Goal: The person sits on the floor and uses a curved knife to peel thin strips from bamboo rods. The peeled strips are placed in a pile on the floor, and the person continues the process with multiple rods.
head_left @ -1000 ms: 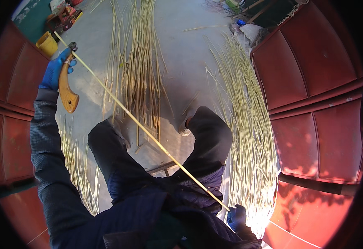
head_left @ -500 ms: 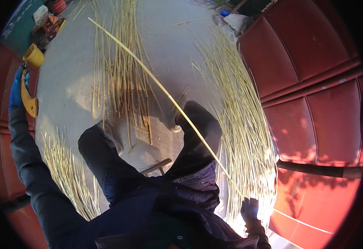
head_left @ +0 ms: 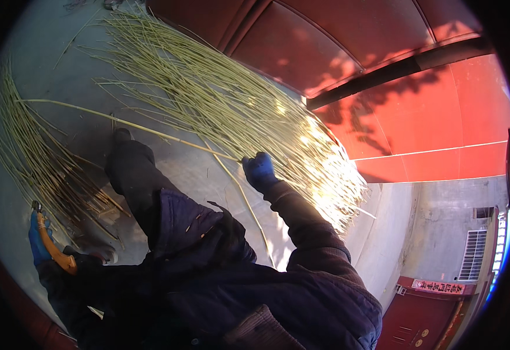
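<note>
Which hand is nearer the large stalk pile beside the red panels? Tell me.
Right. The right hand, holding a single stalk, is beside the large stalk pile; the left hand, holding a wooden-handled tool, is farther off, toward the picture's lower left.

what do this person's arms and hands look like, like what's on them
The left hand and right hand are covered by blue gloves. The left sleeve is long and dark, nearly black. The right sleeve is long too, dark with a brownish-purple tint, and creased in folds. I can't make out any markings on them.
</note>
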`<control>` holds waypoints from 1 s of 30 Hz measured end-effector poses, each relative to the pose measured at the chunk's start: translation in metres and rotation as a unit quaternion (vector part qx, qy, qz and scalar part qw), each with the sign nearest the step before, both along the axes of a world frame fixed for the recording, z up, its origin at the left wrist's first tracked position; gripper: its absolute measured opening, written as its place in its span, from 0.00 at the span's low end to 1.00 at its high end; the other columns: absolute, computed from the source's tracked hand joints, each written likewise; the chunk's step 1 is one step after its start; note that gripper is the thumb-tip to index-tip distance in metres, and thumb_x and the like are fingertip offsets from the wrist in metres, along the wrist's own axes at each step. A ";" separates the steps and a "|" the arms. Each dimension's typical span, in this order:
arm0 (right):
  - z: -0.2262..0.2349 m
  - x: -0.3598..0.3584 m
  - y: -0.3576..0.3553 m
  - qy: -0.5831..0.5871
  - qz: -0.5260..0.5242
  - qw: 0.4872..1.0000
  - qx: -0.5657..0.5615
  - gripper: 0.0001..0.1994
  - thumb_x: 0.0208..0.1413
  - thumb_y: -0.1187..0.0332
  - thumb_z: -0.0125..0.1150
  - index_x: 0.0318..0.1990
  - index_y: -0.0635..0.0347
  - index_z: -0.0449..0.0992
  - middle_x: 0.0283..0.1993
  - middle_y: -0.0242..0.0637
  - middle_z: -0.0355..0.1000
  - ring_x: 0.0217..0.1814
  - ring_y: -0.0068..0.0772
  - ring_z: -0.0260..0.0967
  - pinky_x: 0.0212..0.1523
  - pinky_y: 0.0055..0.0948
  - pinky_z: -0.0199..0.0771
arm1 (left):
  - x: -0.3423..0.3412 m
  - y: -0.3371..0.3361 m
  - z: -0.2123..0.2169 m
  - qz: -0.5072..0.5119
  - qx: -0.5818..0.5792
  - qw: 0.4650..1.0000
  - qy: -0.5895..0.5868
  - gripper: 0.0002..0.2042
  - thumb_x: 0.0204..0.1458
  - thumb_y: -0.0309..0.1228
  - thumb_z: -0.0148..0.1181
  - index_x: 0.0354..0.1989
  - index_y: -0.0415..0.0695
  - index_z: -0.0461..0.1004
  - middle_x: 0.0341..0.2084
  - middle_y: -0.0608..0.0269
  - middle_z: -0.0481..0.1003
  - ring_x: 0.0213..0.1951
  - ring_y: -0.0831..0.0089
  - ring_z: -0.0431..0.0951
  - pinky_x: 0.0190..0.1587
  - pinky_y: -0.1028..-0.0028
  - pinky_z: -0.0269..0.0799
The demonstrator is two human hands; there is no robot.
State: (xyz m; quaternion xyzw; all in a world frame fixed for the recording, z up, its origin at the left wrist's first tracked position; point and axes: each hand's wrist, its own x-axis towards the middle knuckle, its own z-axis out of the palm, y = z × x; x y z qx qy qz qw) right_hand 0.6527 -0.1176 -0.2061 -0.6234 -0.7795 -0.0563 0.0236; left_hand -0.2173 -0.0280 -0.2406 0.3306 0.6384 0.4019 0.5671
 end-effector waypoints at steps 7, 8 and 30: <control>-0.069 0.005 0.015 0.010 -0.117 0.989 -0.091 0.06 0.57 0.67 0.57 0.31 0.51 0.80 0.21 0.39 0.75 0.23 0.48 0.73 0.27 0.48 0.66 | 0.008 0.015 0.004 -0.011 -0.044 0.997 0.059 0.30 0.69 0.48 0.47 0.74 0.46 0.55 0.69 0.58 0.61 0.63 0.66 0.63 0.61 0.69 0.61; -0.076 0.003 0.018 0.019 -0.107 0.993 -0.052 0.06 0.57 0.67 0.57 0.32 0.51 0.81 0.22 0.39 0.75 0.24 0.48 0.73 0.27 0.48 0.66 | 0.011 0.017 0.005 -0.011 -0.051 0.996 0.066 0.30 0.69 0.49 0.48 0.74 0.45 0.56 0.68 0.58 0.62 0.61 0.66 0.64 0.59 0.69 0.62; -0.019 -0.065 0.353 -0.064 -0.034 0.995 0.062 0.08 0.50 0.60 0.58 0.31 0.52 0.76 0.27 0.47 0.78 0.31 0.56 0.77 0.32 0.56 0.74 | 0.140 -0.010 0.158 0.116 -0.016 0.992 -0.055 0.20 0.66 0.45 0.57 0.51 0.37 0.76 0.34 0.63 0.77 0.33 0.73 0.81 0.32 0.75 0.77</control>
